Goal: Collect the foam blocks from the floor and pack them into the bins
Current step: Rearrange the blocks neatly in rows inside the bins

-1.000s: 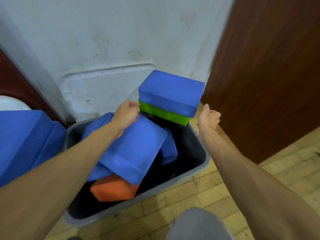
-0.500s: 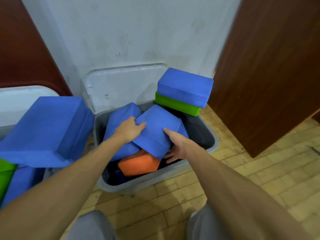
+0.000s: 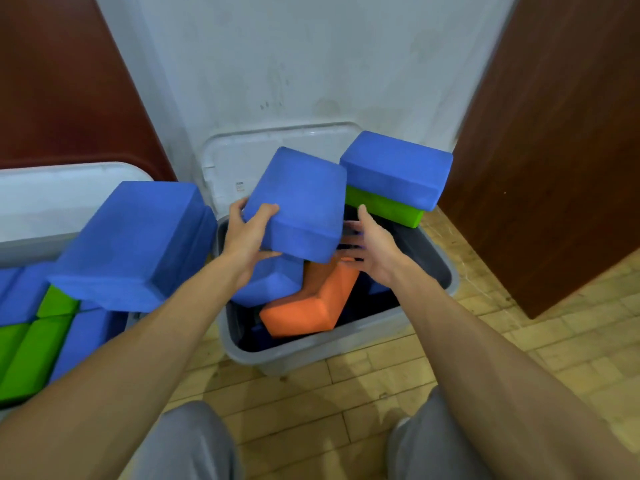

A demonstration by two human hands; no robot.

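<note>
Left hand (image 3: 249,237) grips blue block (image 3: 301,199), just above gray bin (image 3: 311,353). Right hand (image 3: 375,249) loose, spread wide beside block. Orange block (image 3: 308,308) under my grip. Bin looks nearly full. Packing almost done, I think.

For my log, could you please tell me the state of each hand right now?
Left hand: closed on the raised blue block, at its corner.
Right hand: open, fingers straight beside that block; contact cannot be told.

Nothing legible anywhere. Just a small sticker (image 3: 239,186) on the pale lid (image 3: 277,147) behind the grey bin (image 3: 311,351), print too blurred to read.
</note>
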